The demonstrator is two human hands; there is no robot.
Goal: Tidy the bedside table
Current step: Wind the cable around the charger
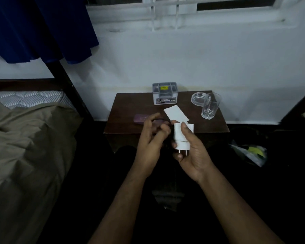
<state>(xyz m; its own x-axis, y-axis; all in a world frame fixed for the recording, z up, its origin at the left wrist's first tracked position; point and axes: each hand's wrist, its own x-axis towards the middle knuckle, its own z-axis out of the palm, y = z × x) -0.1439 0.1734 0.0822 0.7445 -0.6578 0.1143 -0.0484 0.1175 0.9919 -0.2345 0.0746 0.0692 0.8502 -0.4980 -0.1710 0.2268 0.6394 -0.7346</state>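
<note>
Hands hover before the surface (209, 127): right hand (192, 152) grips a white charger plug (181, 138), left hand (151, 138) pinches its dark cable (167, 138). Loose cable could snag the drinking glass (210, 106), likely toppling it.

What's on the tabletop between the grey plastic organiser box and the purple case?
Head view: dark bare tabletop only between grey plastic organiser box and purple case.

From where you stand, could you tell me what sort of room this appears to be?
Most likely a bedroom: a bed with a rumpled cover stands beside a small dark bedside table under a window, and the table carries a drinking glass.
</note>
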